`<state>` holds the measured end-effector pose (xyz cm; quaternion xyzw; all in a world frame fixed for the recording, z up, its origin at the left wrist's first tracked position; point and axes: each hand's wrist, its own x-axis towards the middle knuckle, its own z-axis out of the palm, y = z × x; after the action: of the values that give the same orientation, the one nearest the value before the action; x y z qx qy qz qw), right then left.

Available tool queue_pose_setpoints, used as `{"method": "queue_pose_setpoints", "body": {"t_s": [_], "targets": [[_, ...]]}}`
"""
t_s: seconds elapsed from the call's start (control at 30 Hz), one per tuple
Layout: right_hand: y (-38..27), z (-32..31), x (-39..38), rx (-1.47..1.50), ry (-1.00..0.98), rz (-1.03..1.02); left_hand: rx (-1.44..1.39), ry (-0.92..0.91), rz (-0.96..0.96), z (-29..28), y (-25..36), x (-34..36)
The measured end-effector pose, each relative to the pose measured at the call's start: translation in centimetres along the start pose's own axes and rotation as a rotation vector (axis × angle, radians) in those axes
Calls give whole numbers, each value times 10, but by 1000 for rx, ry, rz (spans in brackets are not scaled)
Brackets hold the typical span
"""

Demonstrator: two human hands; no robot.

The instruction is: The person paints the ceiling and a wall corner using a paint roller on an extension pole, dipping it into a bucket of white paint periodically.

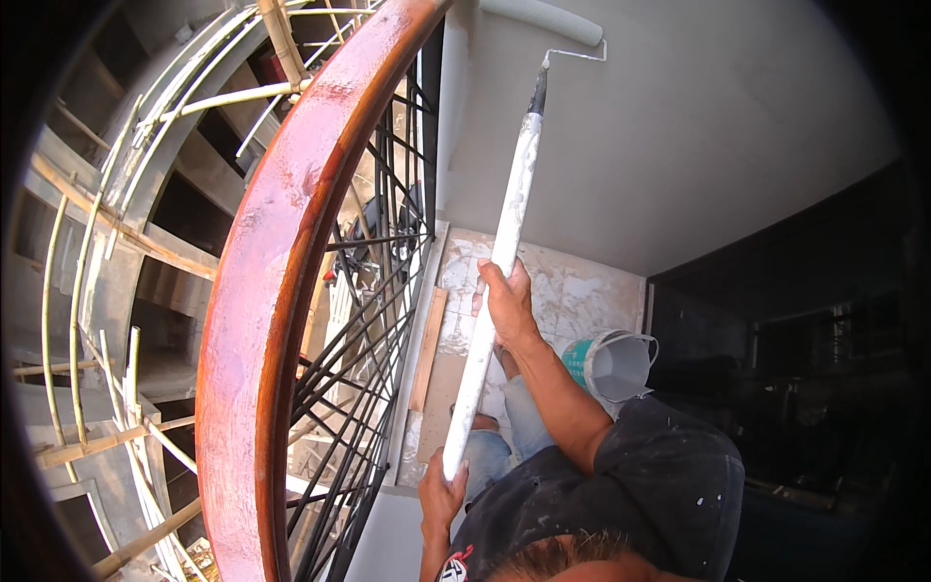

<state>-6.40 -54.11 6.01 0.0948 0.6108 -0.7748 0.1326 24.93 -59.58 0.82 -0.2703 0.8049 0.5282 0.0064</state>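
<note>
Both my hands grip the long white pole (pixel 492 320) of a paint roller. My right hand (pixel 508 303) is closed around the middle of the pole, and my left hand (pixel 443 495) wraps its lower end. The pole slants up and away to a dark tip and a bent wire frame. At its far end the pale roller sleeve (pixel 548 19) lies against the grey wall (pixel 679 116). White paint smears cover the pole. Beside my right forearm, on the floor, stands a green and white bucket (pixel 579 363) with its handle raised; its contents are hard to make out.
A curved, glossy wooden handrail (pixel 281 252) runs close along my left, above black metal railing bars (pixel 364 330). Beyond it are bamboo poles (pixel 78 320) and an unfinished concrete building. A wooden strip (pixel 429 349) lies on the paint-spotted tile floor (pixel 572 276). A dark glossy panel (pixel 776 369) stands to the right.
</note>
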Motion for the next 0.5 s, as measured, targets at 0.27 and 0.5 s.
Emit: {"method": "queue_pose_setpoints", "body": {"t_s": [0.27,0.5], "targets": [[-51,6,4,47,-60,-122,-90,-32,-17,6,14,15],[-28,-4,0,10,-24,-28,-43,23,52,16,15,0]]}}
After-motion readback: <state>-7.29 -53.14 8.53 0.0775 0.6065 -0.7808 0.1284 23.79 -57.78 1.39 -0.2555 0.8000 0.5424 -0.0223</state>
